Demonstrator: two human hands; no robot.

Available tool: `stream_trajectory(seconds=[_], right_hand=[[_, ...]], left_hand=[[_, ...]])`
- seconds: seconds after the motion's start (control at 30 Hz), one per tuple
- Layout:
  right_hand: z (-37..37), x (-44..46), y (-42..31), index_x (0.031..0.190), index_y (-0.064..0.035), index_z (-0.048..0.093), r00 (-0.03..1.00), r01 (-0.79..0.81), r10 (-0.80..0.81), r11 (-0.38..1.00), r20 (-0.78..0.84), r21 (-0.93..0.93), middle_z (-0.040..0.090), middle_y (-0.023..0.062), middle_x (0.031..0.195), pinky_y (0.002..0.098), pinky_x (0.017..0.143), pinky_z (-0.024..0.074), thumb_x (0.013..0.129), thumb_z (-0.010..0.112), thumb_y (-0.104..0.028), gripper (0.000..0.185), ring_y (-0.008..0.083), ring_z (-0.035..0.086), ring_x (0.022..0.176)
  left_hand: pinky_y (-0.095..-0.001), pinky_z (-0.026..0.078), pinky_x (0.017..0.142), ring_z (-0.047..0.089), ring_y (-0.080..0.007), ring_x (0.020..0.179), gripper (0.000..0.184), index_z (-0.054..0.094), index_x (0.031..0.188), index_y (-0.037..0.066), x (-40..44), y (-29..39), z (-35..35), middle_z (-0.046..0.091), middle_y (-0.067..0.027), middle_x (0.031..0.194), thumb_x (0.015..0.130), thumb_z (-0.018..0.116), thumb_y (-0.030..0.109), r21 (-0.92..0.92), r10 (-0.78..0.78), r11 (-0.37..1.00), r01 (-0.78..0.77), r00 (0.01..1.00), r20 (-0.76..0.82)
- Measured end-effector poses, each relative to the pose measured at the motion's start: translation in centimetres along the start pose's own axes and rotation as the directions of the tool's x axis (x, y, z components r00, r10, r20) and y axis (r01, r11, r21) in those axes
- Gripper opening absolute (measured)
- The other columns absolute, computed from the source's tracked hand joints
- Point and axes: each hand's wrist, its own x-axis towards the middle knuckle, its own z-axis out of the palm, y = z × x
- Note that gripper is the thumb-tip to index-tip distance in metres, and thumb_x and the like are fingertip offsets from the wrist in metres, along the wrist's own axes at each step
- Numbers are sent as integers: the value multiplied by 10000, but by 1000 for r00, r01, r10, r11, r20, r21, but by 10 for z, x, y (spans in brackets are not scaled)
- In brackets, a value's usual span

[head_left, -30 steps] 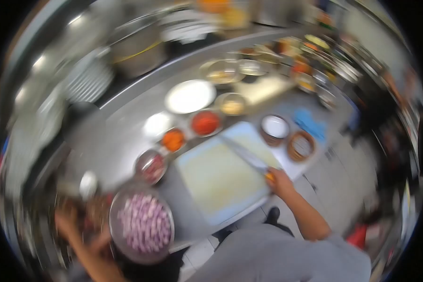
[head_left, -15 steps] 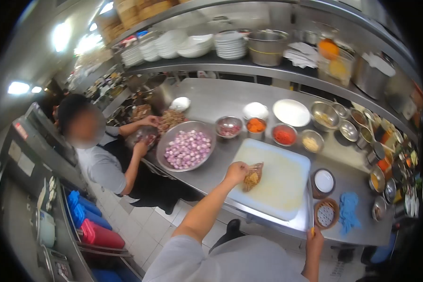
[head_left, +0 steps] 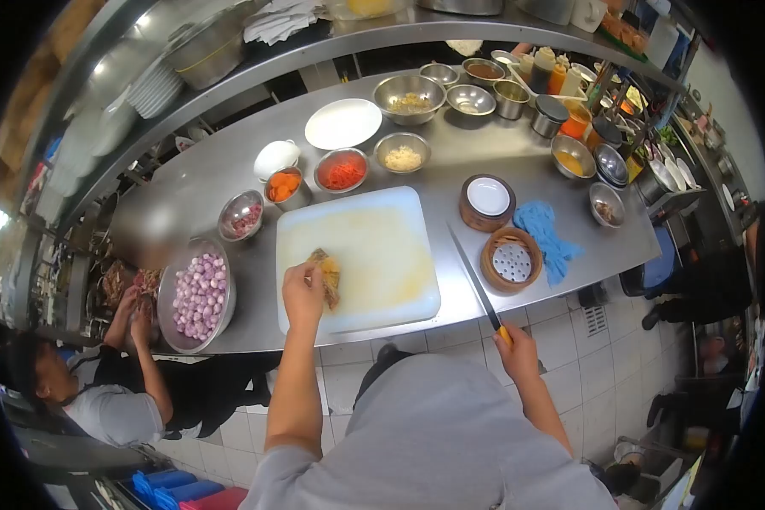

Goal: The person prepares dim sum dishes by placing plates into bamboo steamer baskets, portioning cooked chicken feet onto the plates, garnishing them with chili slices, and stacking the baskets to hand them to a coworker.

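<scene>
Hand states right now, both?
Left hand: closed, holding a brownish-yellow item at the cutting board.
Right hand: closed, holding a knife.

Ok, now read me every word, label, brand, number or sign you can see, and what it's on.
No readable text anywhere.
Knife: too small to tell whether the blade is marked.
Squeeze bottles: too small and blurred to make out any lettering.
White cutting board: no lettering shows.

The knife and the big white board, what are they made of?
Knife: probably steel, with a smooth grey blade; its yellow handle may be plastic.

Board: likely matte plastic, since it's pale and round-cornered, with no wood grain showing.
</scene>
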Motion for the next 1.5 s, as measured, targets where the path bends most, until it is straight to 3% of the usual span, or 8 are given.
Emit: stream_trajectory(seconds=[0.07,0.37,0.67,0.73,0.8,1.0,1.4,1.5], right_hand=[[3,-13,0,1289,20,705,1000,-10,10,1000,-22,-2,771,225,1021,391,830,578,961,778,-188,395,354,763,932],[2,-34,-25,1294,10,703,988,-96,95,995,-119,-3,748,254,1136,454,904,574,972,771,-211,397,432,721,1040],[-14,-29,-84,1334,-14,688,975,-33,22,998,-222,-44,746,231,1169,448,925,565,971,761,-176,404,417,713,1049],[-13,-29,-100,1351,-20,679,975,-40,35,999,-221,-22,741,229,1189,444,925,565,975,753,-167,410,413,711,1058],[-13,-30,-113,1368,-27,671,971,-43,40,999,-236,-4,736,226,1209,440,925,565,979,745,-157,417,409,710,1067],[7,-39,-128,1521,-211,581,996,-92,91,995,-26,-35,710,211,1116,454,871,564,987,705,-129,554,408,691,1007],[55,3,-143,1633,-333,432,999,-5,9,993,40,-116,690,233,997,513,801,561,1033,607,-154,649,437,689,873],[68,13,-142,1659,-330,384,974,-133,174,959,148,-251,693,247,955,521,804,563,1038,592,-164,676,443,691,872]], left_hand=[[-472,566,885,683,-355,929,408,712,1248,32,2,6,4,668,-183,1125,903,777,240,266,113,951,-159,977,182],[-504,575,859,719,-404,967,348,769,1151,49,57,14,30,736,-220,1029,881,764,268,465,9,864,-193,929,369],[-423,575,764,727,-363,801,252,732,1094,20,51,125,137,735,-210,878,891,756,167,-328,276,937,-120,831,483],[-414,573,764,717,-338,786,235,742,1084,25,44,93,179,730,-197,882,901,761,171,-355,253,933,-62,813,524],[-394,562,759,694,-292,778,175,764,1045,22,43,64,211,715,-174,907,931,760,155,-238,574,818,-524,716,396],[-383,568,751,700,-282,795,107,779,1019,26,33,45,177,712,-160,946,936,764,92,-417,342,896,-154,837,427],[-329,551,724,654,-198,747,165,713,1018,12,30,31,172,688,-110,890,859,753,24,-464,405,865,-192,812,419],[-367,574,723,690,-239,765,159,698,986,7,30,30,175,692,-138,926,836,751,11,-430,367,887,-166,820,440]])
